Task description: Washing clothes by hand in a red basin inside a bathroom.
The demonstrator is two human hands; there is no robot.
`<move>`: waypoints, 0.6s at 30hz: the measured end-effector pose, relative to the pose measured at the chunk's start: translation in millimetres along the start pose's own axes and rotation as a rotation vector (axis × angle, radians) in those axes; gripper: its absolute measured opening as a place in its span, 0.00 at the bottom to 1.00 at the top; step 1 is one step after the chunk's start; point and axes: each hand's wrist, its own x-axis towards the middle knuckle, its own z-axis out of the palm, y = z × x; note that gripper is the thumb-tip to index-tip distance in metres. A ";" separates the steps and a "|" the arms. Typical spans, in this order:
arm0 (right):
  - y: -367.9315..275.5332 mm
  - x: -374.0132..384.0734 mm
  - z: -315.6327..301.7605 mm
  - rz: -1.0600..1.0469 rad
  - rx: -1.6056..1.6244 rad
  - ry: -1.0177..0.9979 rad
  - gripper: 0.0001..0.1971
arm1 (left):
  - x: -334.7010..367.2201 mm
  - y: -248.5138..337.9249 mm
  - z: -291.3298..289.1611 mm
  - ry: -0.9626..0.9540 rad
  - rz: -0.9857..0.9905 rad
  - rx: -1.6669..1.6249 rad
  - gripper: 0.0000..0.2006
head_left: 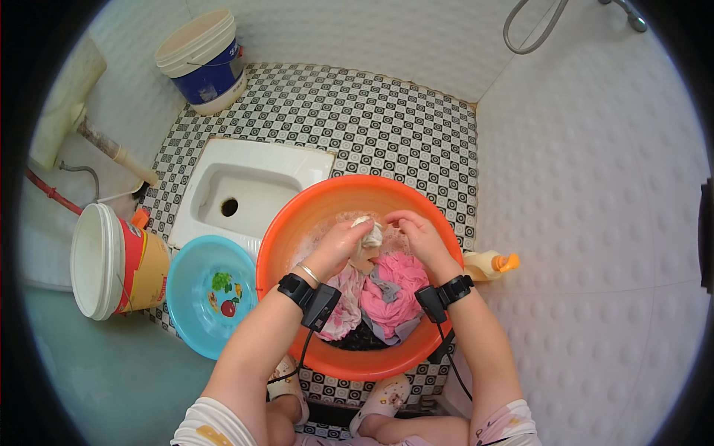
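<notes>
An orange plastic basin (297, 215) stands on the tiled floor, holding sudsy water and several wet clothes, among them a pink garment (398, 286) and dark fabric. My left hand (338, 245) and my right hand (416, 232) meet over the far side of the basin. Both grip one small whitish piece of cloth (369, 233) bunched between them. Each wrist carries a black band with a small device and a cable.
A white squat toilet pan (245, 186) lies behind the basin. To the left sit a blue basin (204, 293) and a red-and-yellow bucket (126, 271) on its side. A white-and-blue bucket (202, 59) is in the far corner. A yellow bottle (487, 264) lies at the right wall.
</notes>
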 end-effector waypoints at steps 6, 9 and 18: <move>5.8 -2.0 5.0 0.240 0.148 -0.317 0.13 | 5.1 5.0 -1.3 -0.096 0.136 0.181 0.11; -9.1 -12.0 9.8 0.132 0.084 -0.235 0.09 | 3.1 15.3 -14.1 -0.153 -0.016 0.203 0.10; -5.7 -15.4 12.9 0.121 0.302 -0.176 0.12 | 9.0 7.8 3.1 -0.069 0.040 -0.105 0.10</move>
